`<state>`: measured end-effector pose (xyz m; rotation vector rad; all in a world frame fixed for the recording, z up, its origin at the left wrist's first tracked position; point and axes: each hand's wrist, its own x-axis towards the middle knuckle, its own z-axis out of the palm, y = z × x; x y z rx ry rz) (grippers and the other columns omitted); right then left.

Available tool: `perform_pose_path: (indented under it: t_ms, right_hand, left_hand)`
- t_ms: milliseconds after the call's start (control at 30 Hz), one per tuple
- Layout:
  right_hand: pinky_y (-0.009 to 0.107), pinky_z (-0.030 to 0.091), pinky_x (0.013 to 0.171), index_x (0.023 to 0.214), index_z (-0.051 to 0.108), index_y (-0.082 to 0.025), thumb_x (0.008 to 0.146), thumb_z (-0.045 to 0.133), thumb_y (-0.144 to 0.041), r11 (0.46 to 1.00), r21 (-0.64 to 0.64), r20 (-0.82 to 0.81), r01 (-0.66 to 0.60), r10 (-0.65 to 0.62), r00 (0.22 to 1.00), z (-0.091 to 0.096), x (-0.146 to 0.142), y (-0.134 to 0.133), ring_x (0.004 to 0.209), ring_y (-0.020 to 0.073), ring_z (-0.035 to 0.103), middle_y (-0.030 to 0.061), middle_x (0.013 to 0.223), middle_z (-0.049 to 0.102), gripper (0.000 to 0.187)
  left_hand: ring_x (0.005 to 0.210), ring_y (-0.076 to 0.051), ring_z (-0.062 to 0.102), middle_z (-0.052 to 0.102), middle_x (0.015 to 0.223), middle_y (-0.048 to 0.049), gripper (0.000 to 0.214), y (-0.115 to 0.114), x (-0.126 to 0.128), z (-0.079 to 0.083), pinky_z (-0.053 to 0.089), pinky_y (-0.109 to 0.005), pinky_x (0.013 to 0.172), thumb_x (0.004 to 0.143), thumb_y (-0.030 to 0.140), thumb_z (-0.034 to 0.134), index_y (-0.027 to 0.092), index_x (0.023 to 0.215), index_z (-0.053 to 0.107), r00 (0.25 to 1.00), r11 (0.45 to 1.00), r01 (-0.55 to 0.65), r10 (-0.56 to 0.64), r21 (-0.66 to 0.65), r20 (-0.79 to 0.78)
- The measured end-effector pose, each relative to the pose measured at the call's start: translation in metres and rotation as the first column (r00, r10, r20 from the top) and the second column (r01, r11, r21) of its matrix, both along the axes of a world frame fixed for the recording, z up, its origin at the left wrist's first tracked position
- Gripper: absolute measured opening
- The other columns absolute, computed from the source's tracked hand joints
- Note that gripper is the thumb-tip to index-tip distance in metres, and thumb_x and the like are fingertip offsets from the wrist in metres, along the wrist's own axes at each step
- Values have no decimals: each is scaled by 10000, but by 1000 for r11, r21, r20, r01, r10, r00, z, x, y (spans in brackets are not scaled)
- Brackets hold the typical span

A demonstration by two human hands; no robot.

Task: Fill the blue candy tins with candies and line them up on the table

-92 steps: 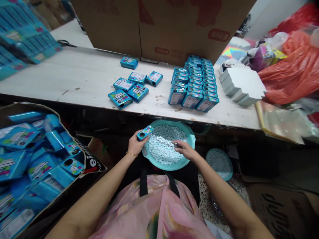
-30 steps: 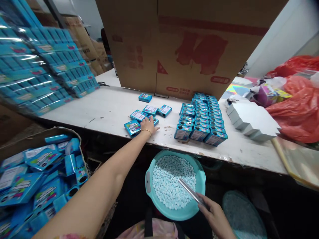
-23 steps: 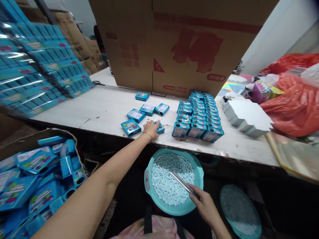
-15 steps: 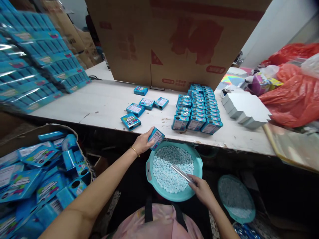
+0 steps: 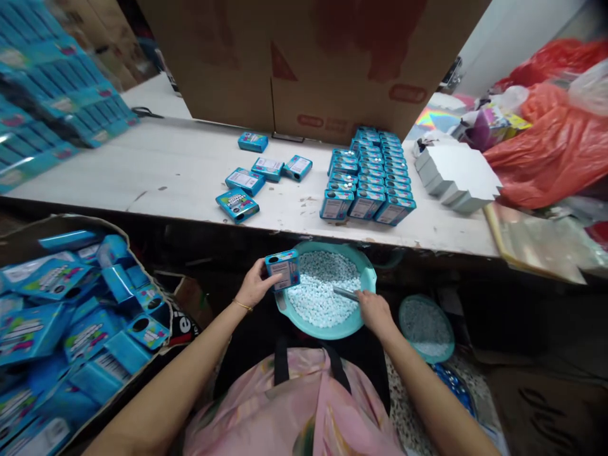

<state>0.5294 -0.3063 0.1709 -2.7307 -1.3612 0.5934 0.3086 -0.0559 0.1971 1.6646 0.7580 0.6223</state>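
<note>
My left hand [image 5: 255,284] is closed around a small blue candy box [image 5: 284,271], held upright with its dark round hole on top. The box is over the left rim of a turquoise basin [image 5: 298,320]. Pale blue and white candies [image 5: 323,297] fill much of this basin. In my right hand [image 5: 375,308], fingers wrapped, is a metal scoop [image 5: 346,293] whose far end touches or dips into the candies; its tip is partly hidden. Several blue boxes [image 5: 238,204] lie loose on the white table [image 5: 190,171] in front of me.
Rows of upright blue boxes [image 5: 367,201] stand on the table beside stacked white card [image 5: 458,171]. A large carton [image 5: 304,76] rises behind. At left is an open carton of blue boxes [image 5: 85,335]; a second basin [image 5: 426,329] sits low at right, red plastic bags [image 5: 546,152] farther off.
My left hand has lowered the box from the table's edge to the basin's left side and turned it upright. The scoop now lies flatter, its end among the candies. The view has tilted down.
</note>
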Motion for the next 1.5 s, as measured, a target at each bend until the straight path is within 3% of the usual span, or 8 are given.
perform_pose_path:
  t_ms: [100,267,500,633,833,1067,1267,1500]
  right_hand:
    - [344,353,844,1063,553,-143,841,317,-114,1000,-31,-13,6,-6,1000,-17,0,21,941,217,531,136,996,587,325]
    - [260,378,823,1137,518,-202,808,425,-135,999,48,-236,4,8,972,-56,-33,75,948,168,532,55,1052,595,348]
    - [252,429,775,1137,530,-149,740,484,-169,972,216,-493,97,23,870,-69,-39,82,848,145,558,40,964,621,401]
    - [284,434,779,1131,536,-158,721,502,-201,943,302,-546,136,54,836,-41,-16,59,835,152,556,36,953,617,413]
    - [318,399,858,1121,561,-168,722,536,-245,896,428,-597,116,184,781,37,12,33,950,187,546,50,1048,613,407]
    - [276,389,845,1121,576,-244,767,482,-255,939,206,-246,-275,322,914,110,7,46,998,196,546,26,1078,625,366]
    - [326,411,743,1008,616,-261,781,410,-258,930,-132,12,-343,347,938,144,-16,66,915,239,575,65,965,646,307]
    - [310,389,743,1104,530,-268,841,360,-271,934,-135,44,-332,341,939,148,-5,52,897,209,565,67,1020,603,313]
  left_hand:
    - [950,-213,570,610,1018,-60,482,-1,-26,-20,432,-397,889,625,344,686,165,1045,532,995,977,-94,97,-190,7]
    - [899,-215,604,611,1022,-76,506,-13,-40,-37,484,-432,804,635,335,689,175,1070,488,968,832,-172,242,-528,66]
    - [953,-204,574,596,1023,-69,482,-11,-37,-33,440,-402,883,643,315,680,160,1058,490,979,943,-170,196,-287,64]
    - [944,-202,560,584,1006,-58,432,-10,-29,-29,439,-370,866,660,331,654,161,1027,502,994,994,-104,104,-39,-23]
    - [868,-183,559,588,974,-36,410,-27,6,-23,441,-327,808,696,322,598,175,1065,498,991,981,32,-6,193,-134]
    - [961,-206,525,571,1060,-59,419,-46,35,-32,408,-349,867,707,237,541,187,1121,492,960,905,213,-125,367,-250]
    - [1022,-208,494,546,1111,-69,440,-52,38,-37,386,-343,909,700,196,521,175,1137,483,945,874,273,-165,403,-281]
    - [975,-214,524,557,1064,-60,432,-46,38,-43,403,-349,877,693,216,533,188,1121,483,958,914,222,-141,338,-249]
